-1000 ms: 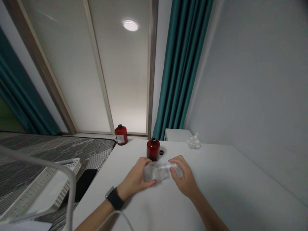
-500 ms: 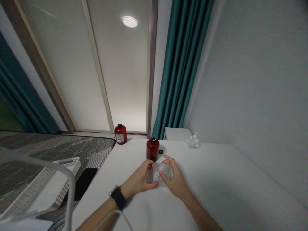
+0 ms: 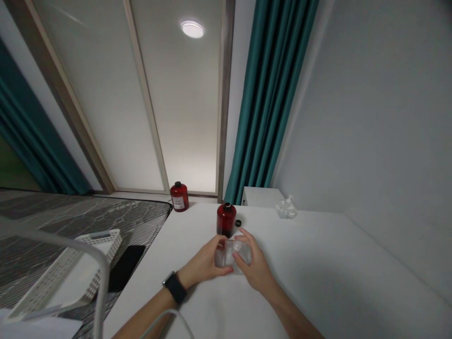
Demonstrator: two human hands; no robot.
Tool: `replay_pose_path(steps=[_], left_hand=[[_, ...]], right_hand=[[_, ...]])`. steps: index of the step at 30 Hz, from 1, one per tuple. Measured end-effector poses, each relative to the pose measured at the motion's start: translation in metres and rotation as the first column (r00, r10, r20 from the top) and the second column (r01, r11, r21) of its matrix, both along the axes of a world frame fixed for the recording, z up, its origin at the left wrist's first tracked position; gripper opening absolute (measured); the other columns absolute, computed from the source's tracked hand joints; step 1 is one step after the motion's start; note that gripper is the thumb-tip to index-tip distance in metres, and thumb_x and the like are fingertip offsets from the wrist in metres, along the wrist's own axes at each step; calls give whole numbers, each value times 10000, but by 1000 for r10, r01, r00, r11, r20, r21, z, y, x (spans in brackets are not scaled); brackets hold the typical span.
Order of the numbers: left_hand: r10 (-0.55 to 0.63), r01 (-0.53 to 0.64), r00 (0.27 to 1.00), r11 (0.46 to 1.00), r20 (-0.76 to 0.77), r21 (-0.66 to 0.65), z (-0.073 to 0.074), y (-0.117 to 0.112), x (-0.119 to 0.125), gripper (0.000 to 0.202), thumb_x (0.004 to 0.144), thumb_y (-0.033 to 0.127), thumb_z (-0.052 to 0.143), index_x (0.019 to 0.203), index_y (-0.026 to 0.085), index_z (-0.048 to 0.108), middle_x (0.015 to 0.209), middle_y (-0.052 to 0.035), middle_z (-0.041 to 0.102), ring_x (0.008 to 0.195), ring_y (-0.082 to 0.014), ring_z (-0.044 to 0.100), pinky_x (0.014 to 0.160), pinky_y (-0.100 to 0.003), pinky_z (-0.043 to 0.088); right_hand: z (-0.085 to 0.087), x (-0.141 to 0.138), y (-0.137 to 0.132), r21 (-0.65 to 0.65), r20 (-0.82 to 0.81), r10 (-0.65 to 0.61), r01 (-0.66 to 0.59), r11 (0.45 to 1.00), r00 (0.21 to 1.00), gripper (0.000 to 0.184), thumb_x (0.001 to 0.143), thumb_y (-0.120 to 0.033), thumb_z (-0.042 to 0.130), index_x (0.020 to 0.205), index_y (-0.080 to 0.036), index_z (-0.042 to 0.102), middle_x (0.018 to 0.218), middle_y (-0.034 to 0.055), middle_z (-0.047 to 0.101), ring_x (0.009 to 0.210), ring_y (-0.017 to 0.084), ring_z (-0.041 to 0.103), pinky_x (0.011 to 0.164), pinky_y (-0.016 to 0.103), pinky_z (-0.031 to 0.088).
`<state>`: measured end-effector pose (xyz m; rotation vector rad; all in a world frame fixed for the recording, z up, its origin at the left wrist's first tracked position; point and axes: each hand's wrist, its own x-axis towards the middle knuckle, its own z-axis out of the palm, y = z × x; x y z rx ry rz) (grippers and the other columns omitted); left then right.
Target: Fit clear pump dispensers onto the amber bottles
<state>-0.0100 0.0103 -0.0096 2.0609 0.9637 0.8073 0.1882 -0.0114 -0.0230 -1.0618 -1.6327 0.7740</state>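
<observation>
Both my hands hold a clear plastic packet [image 3: 233, 254] over the white table [image 3: 310, 263]. My left hand [image 3: 205, 260] grips its left side, and my right hand [image 3: 256, 266] curls over its right side. The fingers hide part of the packet, and its contents cannot be told. Just beyond my hands stands a dark red bottle [image 3: 226, 220] without a cap. A small black cap [image 3: 238, 223] lies to its right. A black watch [image 3: 175, 287] sits on my left wrist.
A second red bottle [image 3: 179, 197] with a white label stands beyond the table's far edge. Crumpled clear plastic [image 3: 286, 208] lies at the far right. A white basket [image 3: 100, 247] and a black phone [image 3: 126, 268] rest on a grey mat to the left.
My hands have moved closer together, pressing the packet into a narrower shape. The right hand now wraps over it. The view has shifted slightly.
</observation>
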Motion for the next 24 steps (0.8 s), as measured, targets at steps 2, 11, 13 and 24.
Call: replay_pose_path(steps=[2, 11, 13, 24], left_hand=[[2, -2, 1000, 1000, -6, -6, 1, 0, 0, 624, 689, 223, 811, 1223, 179, 491, 1178, -106, 626, 1060, -275, 609, 949, -410, 504], [-11, 11, 1000, 1000, 2, 8, -2, 2, -2, 650, 697, 219, 814, 1253, 193, 479, 1186, -96, 623, 1070, -269, 606, 959, -416, 500], [-11, 11, 1000, 1000, 8, 7, -2, 2, -2, 645, 704, 217, 810, 1256, 195, 479, 1192, -93, 623, 1074, -263, 605, 961, -414, 500], [-44, 43, 999, 999, 27, 13, 3, 0, -3, 648, 730, 201, 792, 1282, 203, 452, 1244, -93, 614, 1131, -255, 594, 998, -413, 495]], right_hand=[[-1, 2, 0, 1, 4, -13, 13, 1000, 1000, 657, 813, -207, 636, 1435, -250, 427, 1146, 65, 653, 1109, 234, 617, 1030, 401, 454], [3, 7, 1, 27, 15, 21, -22, 999, 1000, 642, 818, -195, 611, 1427, -252, 417, 1170, 65, 644, 1140, 232, 609, 1066, 425, 429], [4, 6, 1, 18, 23, 45, -46, 999, 999, 598, 842, -197, 592, 1414, -254, 430, 1185, 70, 651, 1154, 231, 607, 1074, 429, 422], [4, 3, -1, 7, 9, 61, -61, 998, 998, 604, 885, -212, 547, 1454, -257, 350, 1134, 61, 650, 1108, 219, 616, 1028, 406, 444]])
